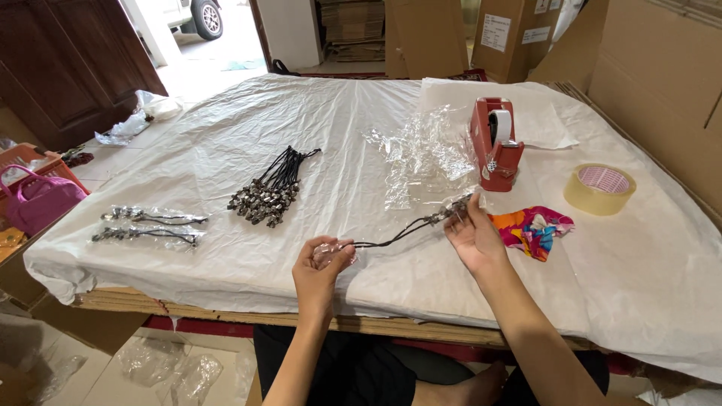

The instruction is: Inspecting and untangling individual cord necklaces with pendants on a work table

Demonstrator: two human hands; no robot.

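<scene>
I look down at the table [226, 256], which is covered with a white plastic sheet. My left hand [320, 263] is near the front edge, and its fingers are closed together on a small clear plastic sleeve [335, 249] at 1 end of a black cord [391, 237]. My right hand [474, 233] is a little further in and to the right; its fingertips pinch the other end of the cord, where small metal charms [450, 212] hang. The cord is stretched between the 2 hands, just above the sheet.

Just beside my right hand, on its right, lies a colourful piece of cloth [535, 228]. Behind it stands a red tape dispenser [496, 143], and near the right edge there is a roll of clear tape [599, 188]. A loose heap of clear plastic bags [425, 154] lies in the middle of the table, to the left of the dispenser. Further left I see a bundle of black cords with charms [272, 188]. Near the left edge lie 2 packed cords in sleeves [147, 225], 1 beside the other. Off the table on the left there is a pink bag [41, 199].
</scene>
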